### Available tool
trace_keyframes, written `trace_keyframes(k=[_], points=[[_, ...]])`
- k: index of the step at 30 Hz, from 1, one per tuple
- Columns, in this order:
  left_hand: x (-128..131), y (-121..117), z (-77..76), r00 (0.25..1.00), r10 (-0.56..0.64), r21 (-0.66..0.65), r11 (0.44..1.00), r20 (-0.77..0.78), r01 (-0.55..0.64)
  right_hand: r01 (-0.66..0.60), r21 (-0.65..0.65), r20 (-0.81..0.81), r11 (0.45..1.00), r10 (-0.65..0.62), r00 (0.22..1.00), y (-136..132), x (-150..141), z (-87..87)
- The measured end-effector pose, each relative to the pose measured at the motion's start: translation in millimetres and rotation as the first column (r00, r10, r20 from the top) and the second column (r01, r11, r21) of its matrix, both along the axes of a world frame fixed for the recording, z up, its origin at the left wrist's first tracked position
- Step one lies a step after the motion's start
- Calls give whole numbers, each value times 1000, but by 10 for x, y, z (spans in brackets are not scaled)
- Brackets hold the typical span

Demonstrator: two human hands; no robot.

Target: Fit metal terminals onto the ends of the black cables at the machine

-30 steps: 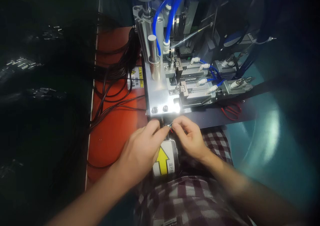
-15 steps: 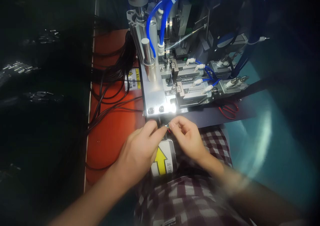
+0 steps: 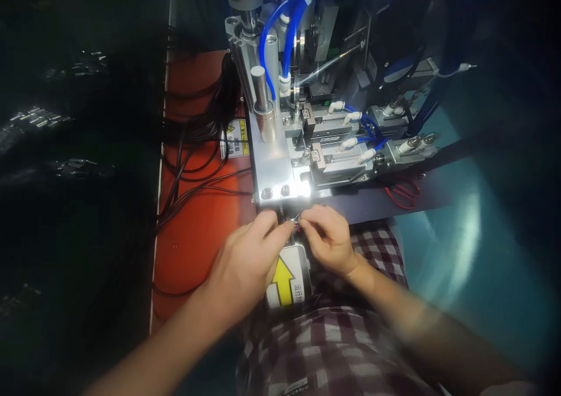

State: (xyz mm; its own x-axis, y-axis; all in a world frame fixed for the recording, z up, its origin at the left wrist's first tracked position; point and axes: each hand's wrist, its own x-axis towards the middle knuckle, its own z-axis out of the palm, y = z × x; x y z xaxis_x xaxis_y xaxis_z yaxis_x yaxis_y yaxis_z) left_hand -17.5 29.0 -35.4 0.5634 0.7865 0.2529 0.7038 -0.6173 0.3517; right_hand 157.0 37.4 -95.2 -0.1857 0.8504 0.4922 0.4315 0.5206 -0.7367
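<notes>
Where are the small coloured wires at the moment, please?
In the head view, the small wires are between the left hand and right hand, just above the yellow arrow.

From my remote feed, the middle is brightly lit; glare burns out the front corner of the metal plate (image 3: 274, 171); a pale sheen curves over the teal surface (image 3: 467, 238); the thin wires (image 3: 297, 228) look soft; the edges sink into blurred darkness.

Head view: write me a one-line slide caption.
Left hand and right hand hold what look like thin coloured wires at their fingertips, beside a metal machine with blue tubes.
</notes>
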Motion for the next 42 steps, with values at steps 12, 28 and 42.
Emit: trace_keyframes(k=[12, 28, 42], points=[[-4, -8, -11, 1000, -4, 18, 1000, -21, 4, -27, -444, -240, 896, -90, 967, -59, -29, 13], [-16, -4, -18, 1000, -10, 26, 1000, -28, 11, -40, -593, -275, 804, -155, 949, -70, -19, 163], [-14, -3, -16, 1000, -16, 9, 1000, -11, 16, -3, -513, -309, 859, -182, 933, -107, -89, 119]])
